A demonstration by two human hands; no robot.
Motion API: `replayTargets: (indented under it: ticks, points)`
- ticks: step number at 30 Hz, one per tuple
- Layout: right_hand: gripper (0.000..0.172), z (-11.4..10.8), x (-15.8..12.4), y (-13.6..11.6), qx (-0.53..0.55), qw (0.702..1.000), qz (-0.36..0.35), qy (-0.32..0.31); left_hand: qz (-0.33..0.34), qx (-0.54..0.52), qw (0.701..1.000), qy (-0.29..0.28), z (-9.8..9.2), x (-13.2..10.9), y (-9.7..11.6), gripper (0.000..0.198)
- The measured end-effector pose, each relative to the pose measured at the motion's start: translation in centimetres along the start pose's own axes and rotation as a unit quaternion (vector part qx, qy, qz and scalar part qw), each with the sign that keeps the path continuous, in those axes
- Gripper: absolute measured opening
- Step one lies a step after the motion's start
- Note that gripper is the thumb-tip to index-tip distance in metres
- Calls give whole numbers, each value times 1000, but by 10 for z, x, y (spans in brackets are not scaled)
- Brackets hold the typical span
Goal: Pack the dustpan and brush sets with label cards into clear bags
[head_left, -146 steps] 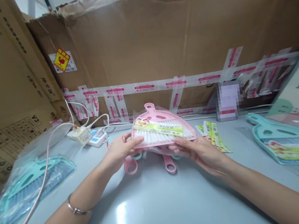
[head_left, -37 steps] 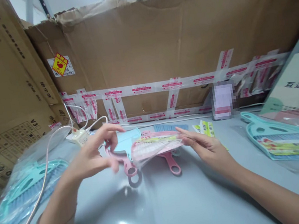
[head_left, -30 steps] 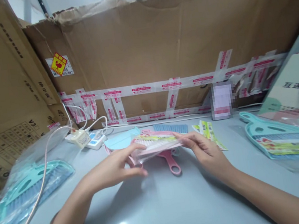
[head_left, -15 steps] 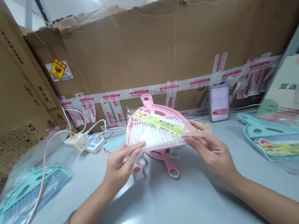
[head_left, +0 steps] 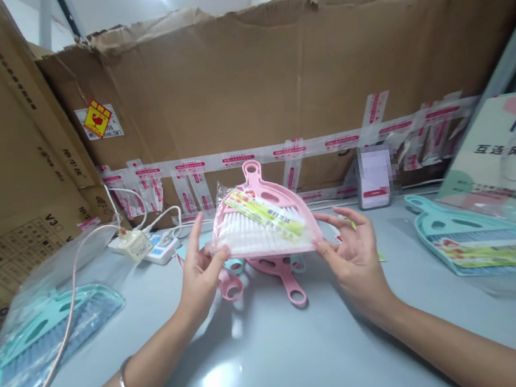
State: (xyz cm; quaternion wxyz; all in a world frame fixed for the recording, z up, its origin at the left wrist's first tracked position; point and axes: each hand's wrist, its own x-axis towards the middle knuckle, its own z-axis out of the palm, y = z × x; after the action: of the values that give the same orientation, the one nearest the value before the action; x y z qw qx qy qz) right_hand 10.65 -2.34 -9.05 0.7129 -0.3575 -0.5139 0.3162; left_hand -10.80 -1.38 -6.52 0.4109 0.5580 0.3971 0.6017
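Note:
I hold a pink mini dustpan-and-brush set (head_left: 263, 228) upright above the table, wrapped in a clear plastic bag with a yellow-green label across the white bristles. My left hand (head_left: 199, 272) pinches its lower left corner. My right hand (head_left: 353, 257) pinches its lower right corner with the other fingers spread. Beneath it lie loose pink dustpans and brushes (head_left: 283, 273), their ring handles pointing toward me.
A bagged teal set (head_left: 38, 339) and a white cable lie at the left, another bagged teal set (head_left: 481, 245) at the right. A power strip (head_left: 148, 247) sits behind the left hand. Taped cardboard walls (head_left: 272, 89) enclose the grey table (head_left: 281, 357).
The bagged pink set, held flat and low a second ago, has been tipped upright and raised. Both hands now grip its bottom corners, and my view has tilted up slightly.

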Motion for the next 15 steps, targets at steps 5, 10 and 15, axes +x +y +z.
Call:
replayTargets:
  ticks: [5, 10, 15]
  points:
    - [68, 0, 2, 1, 36, 996, 78, -29, -66, -51, 997, -2, -7, 7, -8, 65]
    - [82, 5, 4, 11, 15, 979, 186, -87, -57, -59, 996, -36, -3, 5, -14, 53]
    - [79, 2, 7, 11, -40, 987, 102, -115, -78, 19, 990, -115, -1, 7, -9, 48]
